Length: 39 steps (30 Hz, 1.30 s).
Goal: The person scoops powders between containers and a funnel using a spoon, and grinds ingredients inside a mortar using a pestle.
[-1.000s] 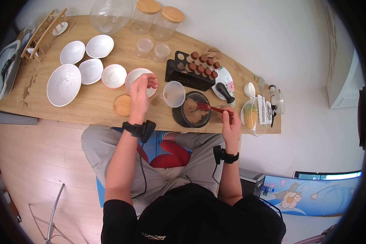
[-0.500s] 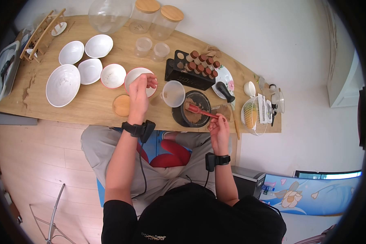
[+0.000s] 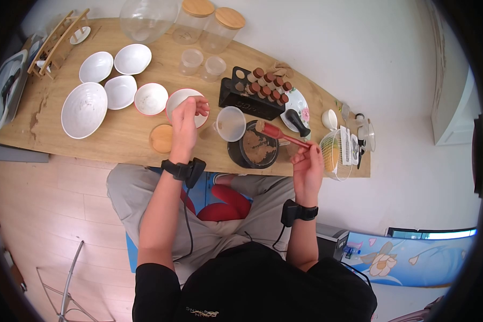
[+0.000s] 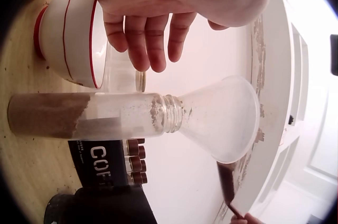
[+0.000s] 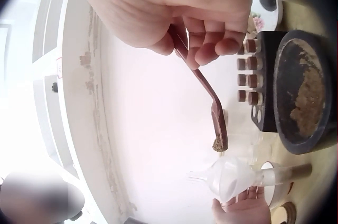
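Note:
My right hand [image 3: 309,169] pinches the handle of a red scoop [image 3: 271,130], which carries brown powder at its tip [image 5: 218,143]. The scoop's head is over the far rim of a black mortar [image 3: 237,155] with brown powder inside, close to a clear funnel [image 3: 231,124]. In the left wrist view the funnel [image 4: 222,121] sits in the neck of an upright clear bottle [image 4: 111,114], partly filled with brown powder. My left hand [image 3: 183,121] is beside the bottle and funnel with its fingers loosely bent, holding nothing; a gap shows between them [image 4: 174,2].
A black rack [image 3: 252,104] of brown-capped tubes stands behind the mortar, with a black pestle [image 3: 296,122] on a plate to its right. White bowls [image 3: 84,110] and a wooden lid [image 3: 161,139] lie left. Lidded jars [image 3: 220,33] stand at the back, a wire basket [image 3: 335,153] right.
The scoop has risen out of the mortar with powder on it, its head now nearer the funnel. My right hand moved left, then back right. The left hand has stayed in place.

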Tool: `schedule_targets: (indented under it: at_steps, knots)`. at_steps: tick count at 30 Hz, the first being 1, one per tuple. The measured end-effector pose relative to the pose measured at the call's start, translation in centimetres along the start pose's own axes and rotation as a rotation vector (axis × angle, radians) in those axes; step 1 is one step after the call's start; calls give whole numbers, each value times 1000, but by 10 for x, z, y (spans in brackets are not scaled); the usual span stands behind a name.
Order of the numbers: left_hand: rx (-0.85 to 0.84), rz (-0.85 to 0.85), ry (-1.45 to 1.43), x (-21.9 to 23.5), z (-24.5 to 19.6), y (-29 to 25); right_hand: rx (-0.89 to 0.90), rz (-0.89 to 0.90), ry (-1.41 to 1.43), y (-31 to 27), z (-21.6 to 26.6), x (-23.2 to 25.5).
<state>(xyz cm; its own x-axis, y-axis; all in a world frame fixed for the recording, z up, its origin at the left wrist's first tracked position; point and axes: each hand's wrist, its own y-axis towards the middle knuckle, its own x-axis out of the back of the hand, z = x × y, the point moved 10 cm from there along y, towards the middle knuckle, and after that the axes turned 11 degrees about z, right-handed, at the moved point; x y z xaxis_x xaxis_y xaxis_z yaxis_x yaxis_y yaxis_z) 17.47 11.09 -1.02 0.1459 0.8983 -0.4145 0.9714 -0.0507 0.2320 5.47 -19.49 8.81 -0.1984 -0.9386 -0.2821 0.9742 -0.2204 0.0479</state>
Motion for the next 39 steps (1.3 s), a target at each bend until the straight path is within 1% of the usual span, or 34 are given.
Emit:
schedule_targets:
  at_steps: [4,11,14,16,17,19,20,25,29,32,33,35,36,38,39]
  knots:
    - [9,-8,-9,0,2,0,58,64,-86,9,16,-26]
    - [10,-14,-11,1,1,1,125,152,-214,13,23,-54]
    - [6,-6,43,1,0,1,165,193,-297,12,27,-64]
    - [11,-3,41,1,1,2,192,216,-422,9,32,-74]
    - [12,-4,41,1,1,2,192,216,-422,8,33,-76]
    - [11,-3,40,1,1,2,233,250,-543,4,38,-86]
    - [11,-3,40,1,1,2,232,250,-543,2,39,-89]
    - [-1,-1,59,1,-1,2,302,330,-750,-7,47,-110]
    - [-1,-4,43,2,0,2,340,291,-738,-6,56,-95]
    - [1,-16,-8,3,1,2,245,165,-782,5,64,-65]
    - [-1,-14,-9,2,1,2,245,164,-783,8,65,-56]
    - [-5,-11,-11,2,1,2,163,148,-1060,14,58,-40]
    - [-1,-15,-8,3,2,2,163,148,-1060,15,55,-36]
    - [3,-19,-6,3,3,2,107,142,-1211,16,46,-28]
    - [2,-22,-5,4,4,2,108,142,-1211,15,42,-27]
